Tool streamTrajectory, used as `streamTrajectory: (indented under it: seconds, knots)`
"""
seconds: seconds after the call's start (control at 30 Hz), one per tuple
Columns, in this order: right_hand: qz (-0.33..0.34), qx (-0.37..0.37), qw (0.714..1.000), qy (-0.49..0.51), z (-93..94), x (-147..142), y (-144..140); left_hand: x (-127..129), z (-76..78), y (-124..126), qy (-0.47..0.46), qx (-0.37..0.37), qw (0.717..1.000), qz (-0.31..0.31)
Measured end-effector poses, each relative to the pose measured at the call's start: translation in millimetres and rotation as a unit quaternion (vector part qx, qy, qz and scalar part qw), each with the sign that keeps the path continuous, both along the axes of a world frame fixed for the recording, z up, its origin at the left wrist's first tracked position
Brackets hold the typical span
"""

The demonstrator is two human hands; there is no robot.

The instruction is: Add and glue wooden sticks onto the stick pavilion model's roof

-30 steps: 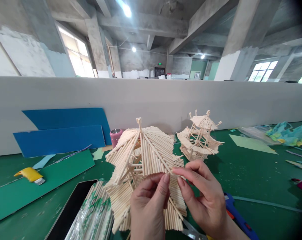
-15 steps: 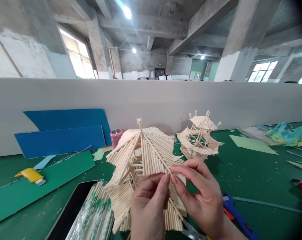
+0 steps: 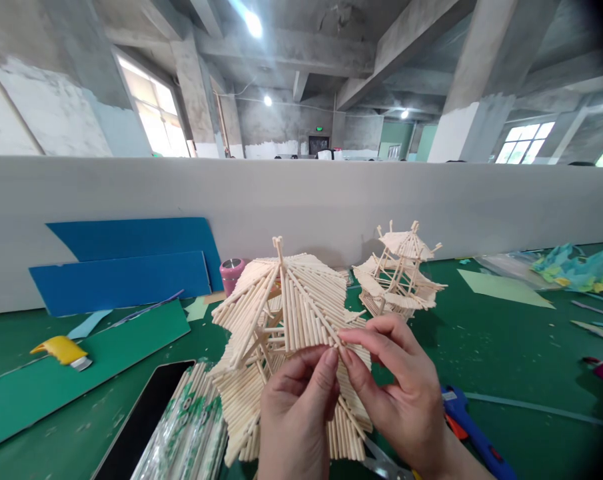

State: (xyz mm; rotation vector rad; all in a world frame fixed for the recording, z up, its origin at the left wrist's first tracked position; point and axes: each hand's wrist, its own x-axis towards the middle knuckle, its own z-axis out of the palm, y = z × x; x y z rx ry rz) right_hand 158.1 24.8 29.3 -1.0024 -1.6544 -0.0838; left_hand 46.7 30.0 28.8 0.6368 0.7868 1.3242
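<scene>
A pavilion model (image 3: 308, 303) built of thin pale wooden sticks stands in front of me, its tiered roofs made of sticks laid side by side. My left hand (image 3: 301, 407) is closed, thumb and forefinger pinching the lower corner of the upper roof. At the same corner, my right hand (image 3: 401, 390) pinches the end of the ridge stick between thumb and forefinger. Both sets of fingertips nearly meet there and hide the exact spot. Part of the lower roof is covered by my hands.
A smaller stick pavilion (image 3: 400, 273) stands behind to the right. Bagged sticks (image 3: 184, 427), a dark flat phone-like slab (image 3: 144, 420) and a yellow cutter (image 3: 61, 351) lie left. At right are a blue glue gun (image 3: 476, 427) and scissors (image 3: 384, 463). A pink cup (image 3: 231, 275) stands behind.
Hardly anything differs. My right hand has shifted very slightly left while both hands keep their pinch at the roof corner.
</scene>
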Motion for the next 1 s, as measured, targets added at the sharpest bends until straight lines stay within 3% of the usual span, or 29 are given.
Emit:
streamTrajectory:
  seconds: [0.23, 0.77, 0.9, 1.0]
  knots:
    - [0.010, -0.009, 1.000, 0.002, -1.6, 1, -1, -3, 1.8, 1, -0.033, -0.024, 0.999, -0.024]
    - [0.010, -0.015, 1.000, 0.013, -3.9, 4, -3, -1, 4.5, 0, -0.036, -0.039, 0.999, -0.002]
    - [-0.022, -0.026, 0.998, 0.045, -13.3, 17, -10, 2, 9.2, -2, -0.043, -0.050, 0.998, 0.012]
    - [-0.101, -0.058, 0.991, 0.070, -26.0, 40, -19, 1, 11.0, -5, -0.030, -0.049, 0.998, 0.012]
